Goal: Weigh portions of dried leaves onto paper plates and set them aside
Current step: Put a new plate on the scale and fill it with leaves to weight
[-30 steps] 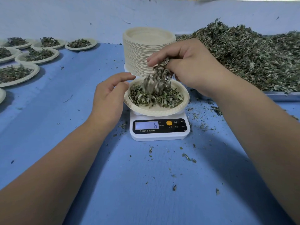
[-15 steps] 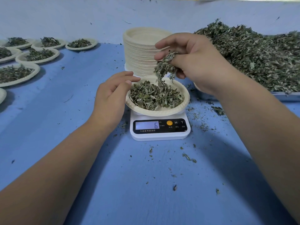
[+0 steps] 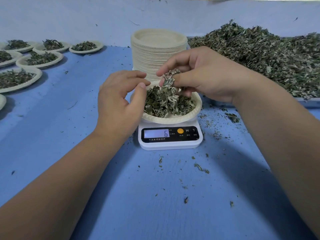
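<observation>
In the middle of the table [image 3: 155,213]: 1 white scale [image 3: 170,144], with 1 plate [image 3: 173,119] on top and a heap of leaves [image 3: 161,104] in it. Shows 6 on the screen.

Right hand [image 3: 207,78] just over the plate, at 1 o'clock from it, thumb and fingers closed on a small tuft of leaves. Left hand [image 3: 117,103] at 9 o'clock, right by the plate's edge, fingers loose and a bit bent, holding nothing. Touching the plate or not: cannot tell.

Very light, dry and crumbly stuff. Likely to break, drift and spill, as with the crumbs [image 3: 200,168] at 6 o'clock and 3 o'clock of the scale. Best pinched softly in small tufts and dropped from low down. Thin, bendy plate too, probably. Best lifted flat by the edge, at 9 o'clock and 3 o'clock, so as not to tip the heap.

Counted: 2 hands, 1 scale, 1 plate being filled. At 12 o'clock, 1 tall stack [image 3: 157,54] of empty plates, too many to count. At 2 o'clock, 1 big pile [image 3: 259,54] of leaves on 1 metal tray [image 3: 310,103]. At 10 o'clock, well apart, 6 full plates [image 3: 38,75] set aside. At 9 o'clock, 1 more rim [image 3: 2,103], cut off by the edge of the view. Full or not: cannot tell.
</observation>
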The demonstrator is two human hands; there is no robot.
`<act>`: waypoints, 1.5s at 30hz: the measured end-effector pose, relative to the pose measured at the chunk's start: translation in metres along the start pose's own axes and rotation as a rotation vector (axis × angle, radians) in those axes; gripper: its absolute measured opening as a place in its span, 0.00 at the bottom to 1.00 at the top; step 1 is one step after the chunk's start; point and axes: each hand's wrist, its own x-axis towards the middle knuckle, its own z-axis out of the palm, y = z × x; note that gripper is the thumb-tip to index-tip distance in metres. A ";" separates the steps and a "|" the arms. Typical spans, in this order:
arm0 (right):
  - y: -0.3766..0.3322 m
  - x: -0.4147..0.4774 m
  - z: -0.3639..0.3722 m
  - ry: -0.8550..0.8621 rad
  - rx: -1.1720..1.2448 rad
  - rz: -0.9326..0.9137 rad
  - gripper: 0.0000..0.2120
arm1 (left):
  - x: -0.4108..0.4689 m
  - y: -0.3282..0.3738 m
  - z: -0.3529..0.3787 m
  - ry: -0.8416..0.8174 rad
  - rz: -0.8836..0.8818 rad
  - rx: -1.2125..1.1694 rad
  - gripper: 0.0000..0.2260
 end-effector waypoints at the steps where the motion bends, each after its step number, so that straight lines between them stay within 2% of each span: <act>1: 0.000 0.001 0.000 0.015 0.011 -0.001 0.13 | 0.000 0.003 0.000 -0.004 0.047 0.007 0.11; 4: 0.002 0.005 0.001 0.113 0.073 0.004 0.11 | -0.001 0.013 -0.001 -0.071 0.135 0.030 0.11; 7: 0.004 0.009 0.001 0.207 0.132 0.040 0.11 | -0.003 0.022 -0.002 -0.206 0.080 0.013 0.11; 10: 0.004 0.008 0.005 0.199 0.153 0.052 0.11 | -0.005 0.026 -0.003 -0.299 0.056 0.004 0.12; 14: 0.001 0.008 0.006 0.186 0.255 0.029 0.11 | -0.006 0.026 -0.003 -0.313 0.101 0.062 0.12; 18: 0.000 0.008 -0.002 0.295 0.248 -0.002 0.11 | -0.005 0.024 -0.004 -0.293 0.100 0.060 0.12; 21: 0.010 0.009 -0.023 0.483 0.082 0.009 0.10 | -0.005 0.023 -0.004 -0.263 0.108 0.040 0.12; 24: 0.033 0.006 -0.051 0.651 -0.456 0.093 0.11 | -0.006 0.023 -0.003 -0.253 0.091 0.041 0.13; 26: 0.047 0.002 -0.066 0.608 -0.689 0.210 0.14 | -0.006 0.022 -0.003 -0.242 0.072 0.048 0.13; 28: 0.057 -0.001 -0.075 0.495 -0.770 0.349 0.17 | -0.006 0.022 -0.003 -0.220 0.030 0.026 0.13; 30: 0.057 -0.001 -0.078 0.434 -0.819 0.410 0.17 | -0.006 0.023 -0.002 -0.185 -0.010 -0.031 0.12; 33: 0.050 0.000 -0.073 0.439 -0.863 0.337 0.14 | -0.004 0.023 -0.003 -0.165 -0.018 -0.080 0.11; 39: 0.023 0.002 -0.045 0.365 -0.713 0.146 0.08 | -0.010 0.024 -0.001 -0.320 0.098 -0.037 0.11; 42: 0.013 0.000 -0.037 0.358 -0.706 0.071 0.08 | -0.009 0.026 -0.001 -0.292 0.157 -0.048 0.11; 45: 0.006 -0.003 -0.034 0.338 -0.702 0.037 0.08 | -0.006 0.021 -0.004 -0.218 0.113 -0.049 0.12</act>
